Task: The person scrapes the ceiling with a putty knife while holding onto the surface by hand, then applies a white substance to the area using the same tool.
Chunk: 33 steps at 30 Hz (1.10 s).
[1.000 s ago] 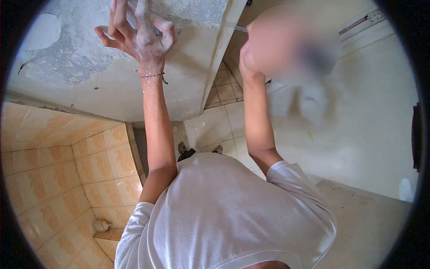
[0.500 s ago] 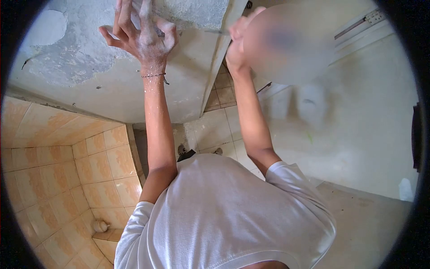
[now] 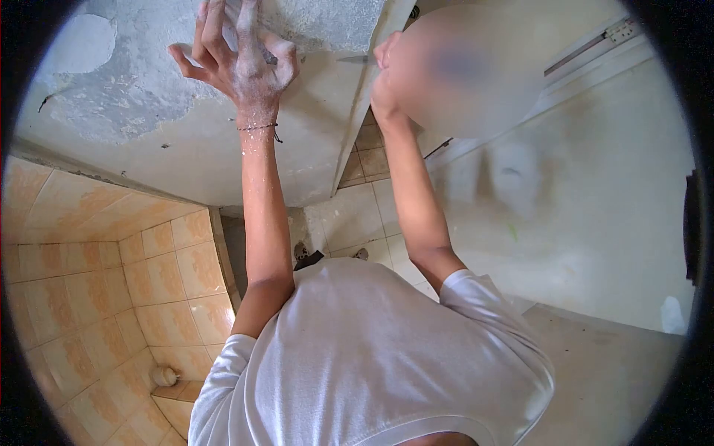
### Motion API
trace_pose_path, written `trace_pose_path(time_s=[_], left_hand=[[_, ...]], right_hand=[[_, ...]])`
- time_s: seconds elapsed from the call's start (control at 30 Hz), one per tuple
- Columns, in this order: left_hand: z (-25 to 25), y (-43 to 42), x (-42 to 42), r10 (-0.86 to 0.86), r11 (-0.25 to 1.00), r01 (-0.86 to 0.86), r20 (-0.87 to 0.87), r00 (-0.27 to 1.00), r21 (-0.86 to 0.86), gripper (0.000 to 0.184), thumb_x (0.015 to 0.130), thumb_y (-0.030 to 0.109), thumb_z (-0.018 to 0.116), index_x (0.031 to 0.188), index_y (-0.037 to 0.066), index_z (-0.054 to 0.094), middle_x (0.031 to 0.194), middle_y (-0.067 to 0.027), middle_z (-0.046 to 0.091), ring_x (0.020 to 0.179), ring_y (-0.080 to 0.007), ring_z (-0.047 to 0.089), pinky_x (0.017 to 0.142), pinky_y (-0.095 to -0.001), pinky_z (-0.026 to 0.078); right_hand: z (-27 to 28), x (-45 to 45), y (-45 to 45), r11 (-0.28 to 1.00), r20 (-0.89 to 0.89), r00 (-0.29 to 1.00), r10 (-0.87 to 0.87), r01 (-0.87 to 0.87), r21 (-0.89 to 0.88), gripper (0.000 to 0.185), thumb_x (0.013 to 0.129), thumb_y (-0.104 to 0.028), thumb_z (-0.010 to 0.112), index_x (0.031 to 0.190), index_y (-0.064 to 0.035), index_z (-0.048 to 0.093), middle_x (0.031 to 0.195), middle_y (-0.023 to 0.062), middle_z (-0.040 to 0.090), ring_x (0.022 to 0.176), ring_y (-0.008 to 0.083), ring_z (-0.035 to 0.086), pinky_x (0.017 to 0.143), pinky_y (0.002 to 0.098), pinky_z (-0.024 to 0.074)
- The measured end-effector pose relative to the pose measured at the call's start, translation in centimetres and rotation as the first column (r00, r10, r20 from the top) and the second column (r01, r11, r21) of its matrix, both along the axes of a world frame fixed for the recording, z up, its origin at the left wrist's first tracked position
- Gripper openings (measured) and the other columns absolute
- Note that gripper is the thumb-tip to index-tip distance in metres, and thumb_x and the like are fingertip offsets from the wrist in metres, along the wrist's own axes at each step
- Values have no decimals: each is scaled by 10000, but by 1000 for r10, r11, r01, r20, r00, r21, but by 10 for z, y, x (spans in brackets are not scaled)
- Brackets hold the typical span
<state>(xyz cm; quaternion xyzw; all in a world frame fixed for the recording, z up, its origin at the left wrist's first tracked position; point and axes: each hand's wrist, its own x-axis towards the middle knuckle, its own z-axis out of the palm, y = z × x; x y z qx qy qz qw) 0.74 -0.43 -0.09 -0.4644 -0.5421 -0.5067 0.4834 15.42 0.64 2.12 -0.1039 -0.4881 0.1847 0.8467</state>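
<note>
A dust-whitened left hand (image 3: 253,70), fingers spread, nothing visibly held, rests at a peeling grey-and-cream wall (image 3: 137,100); to its right, a thin grey blade (image 3: 354,59) points sideways toward it from the nearer, closed, partly blurred right hand (image 3: 384,83).

The left hand (image 3: 245,70) is in front of the wall (image 3: 111,104), a bracelet (image 3: 256,127) around its wrist. The right hand (image 3: 384,85) is at the wall's right edge, a tool (image 3: 354,59) between the 2 hands. Tiles (image 3: 82,297) lie left of the left arm, 2 feet (image 3: 361,254) on the floor (image 3: 349,215).
</note>
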Motion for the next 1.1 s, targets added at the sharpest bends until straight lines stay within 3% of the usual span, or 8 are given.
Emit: trace_pose_path(time_s=[0.13, 0.23, 0.4, 0.5, 0.67, 0.77, 0.9, 1.1], left_hand=[[1, 1, -3, -10, 1000, 10, 11, 1000, 0, 740, 941, 645, 178, 1295, 136, 583, 1356, -125, 509, 1289, -280, 440, 1158, -483, 110], [0, -2, 1, -46, 999, 46, -4, 999, 1, 732, 944, 638, 183, 1295, 135, 583, 1367, -121, 500, 1290, -281, 437, 1158, -485, 111], [1, 1, -2, -25, 1000, 25, -6, 1000, 13, 723, 949, 628, 183, 1293, 137, 586, 1371, -123, 498, 1293, -276, 434, 1156, -483, 115], [-1, 1, -2, -30, 999, 30, -5, 1000, 13, 729, 946, 633, 181, 1292, 138, 589, 1372, -121, 497, 1295, -271, 432, 1156, -483, 113], [1, 0, -2, -24, 999, 24, 20, 1000, -23, 741, 940, 641, 175, 1291, 136, 589, 1368, -125, 499, 1299, -269, 429, 1155, -482, 111], [0, 1, -4, -23, 1000, 23, -14, 1000, -5, 744, 939, 644, 176, 1293, 134, 587, 1362, -127, 503, 1299, -269, 429, 1154, -481, 110], [0, 0, -2, -24, 1000, 24, 2, 1000, -11, 746, 938, 650, 176, 1296, 137, 583, 1362, -120, 505, 1299, -272, 430, 1154, -481, 109], [-2, 4, -6, -32, 999, 33, -25, 999, 32, 725, 941, 638, 189, 1291, 142, 586, 1365, -116, 501, 1299, -265, 428, 1155, -476, 109]], right_hand=[[16, 22, -28, 921, -152, 924, 350, -309, 239, 263, 885, -64, 595, 792, -59, 349, 539, 26, 441, 386, 88, 440, 348, 256, 360], [-10, 5, 8, 992, -3, 999, -32, 32, 125, 230, 884, -35, 547, 832, -56, 324, 526, 21, 402, 364, 86, 358, 327, 250, 326], [15, 16, -31, 941, -249, 916, 314, -267, 205, 236, 890, -18, 544, 786, -56, 336, 507, 12, 395, 375, 95, 421, 336, 254, 327], [-3, -1, 1, 995, -83, 996, -37, 44, 87, 225, 905, -28, 513, 834, -59, 303, 483, 2, 349, 348, 74, 346, 315, 250, 300], [27, 12, -30, 917, -184, 905, 383, -348, 197, 268, 873, -19, 566, 770, -63, 323, 499, -10, 377, 340, 88, 359, 319, 273, 315], [18, 1, 5, 971, 11, 999, -46, 42, 234, 210, 881, -28, 493, 835, -137, 320, 479, -15, 309, 331, 61, 253, 266, 229, 237], [25, -6, -2, 897, -5, 921, 390, -378, 227, 197, 919, -54, 503, 839, -106, 331, 562, -11, 380, 382, 50, 341, 322, 230, 313], [17, -11, 6, 944, 118, 972, 205, -228, 239, 163, 917, -37, 491, 891, -104, 345, 581, -15, 374, 422, 47, 334, 332, 227, 312]])
